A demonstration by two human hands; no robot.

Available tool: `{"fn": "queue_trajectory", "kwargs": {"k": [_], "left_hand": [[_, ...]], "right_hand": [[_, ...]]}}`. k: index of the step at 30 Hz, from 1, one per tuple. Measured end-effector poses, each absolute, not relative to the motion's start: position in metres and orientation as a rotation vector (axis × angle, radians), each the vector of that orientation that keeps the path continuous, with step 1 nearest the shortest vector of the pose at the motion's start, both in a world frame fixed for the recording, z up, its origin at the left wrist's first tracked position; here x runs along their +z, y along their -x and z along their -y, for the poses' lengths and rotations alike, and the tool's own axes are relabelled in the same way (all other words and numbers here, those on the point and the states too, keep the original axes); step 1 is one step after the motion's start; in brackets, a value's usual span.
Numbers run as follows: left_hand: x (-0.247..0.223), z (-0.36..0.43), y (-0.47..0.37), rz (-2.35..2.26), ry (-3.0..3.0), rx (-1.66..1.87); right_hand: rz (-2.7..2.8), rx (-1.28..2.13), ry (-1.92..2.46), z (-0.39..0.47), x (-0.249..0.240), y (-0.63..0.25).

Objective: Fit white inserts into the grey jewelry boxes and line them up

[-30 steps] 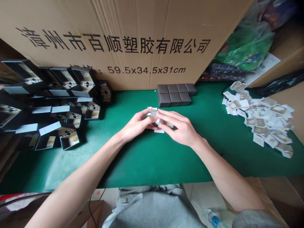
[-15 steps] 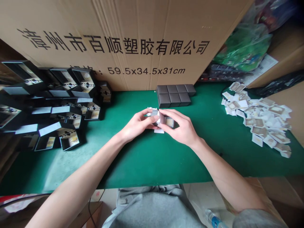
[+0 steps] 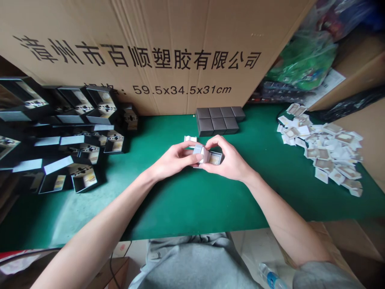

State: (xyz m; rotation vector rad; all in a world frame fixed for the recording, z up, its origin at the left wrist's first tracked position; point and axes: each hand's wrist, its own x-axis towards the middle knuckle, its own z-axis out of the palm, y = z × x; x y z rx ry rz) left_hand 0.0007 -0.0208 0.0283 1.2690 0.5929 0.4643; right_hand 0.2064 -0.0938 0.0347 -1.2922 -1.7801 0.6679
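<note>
A small open box [image 3: 215, 158] with a pale inside lies between my hands over the green table. My left hand [image 3: 178, 159] has its thumb and fingers closed on the box's light grey left part. From the other side my right hand [image 3: 230, 160] curls its thumb and fingers around the box's right part. A white insert [image 3: 190, 139] lies just behind my left fingertips. Beyond my hands stands a block of several closed dark boxes [image 3: 219, 120]. My fingers hide part of the held box.
Many open black boxes [image 3: 106, 105] are stacked at the left. A pile of white inserts [image 3: 325, 150] spreads over the right side. Behind the green table [image 3: 192, 208] rises a large cardboard carton [image 3: 168, 32]. Plastic bags [image 3: 306, 60] lie at the back right.
The held box is turned and shows more of its open inside. My right fingers have bent more around it. The white insert behind my left fingers is more exposed. The view has shifted slightly.
</note>
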Motion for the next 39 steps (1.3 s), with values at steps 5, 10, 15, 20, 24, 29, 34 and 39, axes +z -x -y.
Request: {"fn": "queue_trajectory", "kwargs": {"k": [5,10,15,20,24,29,34,39], "left_hand": [[0.0273,0.0209,-0.0007,-0.593,-1.273,0.47],[0.0263,0.0207,-0.0003,-0.588,-1.275,0.466],[0.0263,0.0211,-0.0001,-0.59,-1.294,0.465],[0.0284,0.0221,-0.0006,-0.579,-1.301,0.443],[0.0329,0.0234,-0.0021,-0.588,-1.285,0.426],[0.0339,0.0228,-0.0023,-0.6,-1.262,0.435],[0.0326,0.0225,-0.0026,-0.596,-1.256,0.443],[0.0327,0.0226,-0.0021,-0.576,-1.283,0.43]], "right_hand": [[1.768,0.698,1.301,0.0936,0.0326,-0.2062],[1.811,0.651,1.3,0.0933,0.0341,-0.2065],[1.831,0.617,1.281,0.0926,0.0342,-0.207],[1.833,0.634,1.279,0.0925,0.0336,-0.2071],[1.831,0.667,1.269,0.093,0.0322,-0.2063],[1.803,0.679,1.287,0.0937,0.0306,-0.2057],[1.79,0.662,1.296,0.0935,0.0307,-0.2057],[1.807,0.614,1.289,0.093,0.0311,-0.2069]]}}
